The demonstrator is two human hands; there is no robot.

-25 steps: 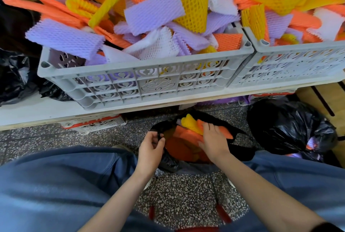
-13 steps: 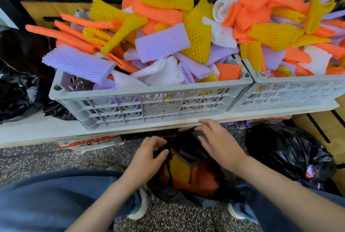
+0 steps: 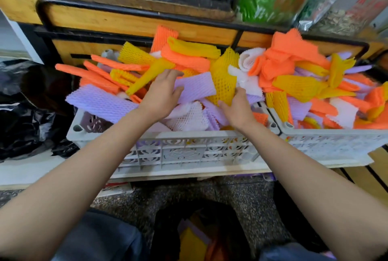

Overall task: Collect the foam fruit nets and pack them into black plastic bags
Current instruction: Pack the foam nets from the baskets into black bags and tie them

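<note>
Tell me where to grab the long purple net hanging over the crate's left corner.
Pinch the long purple net at its left end, coming from the left and above. That end juts free past the crate rim with nothing on it; the right end seems tucked under an orange net.
</note>
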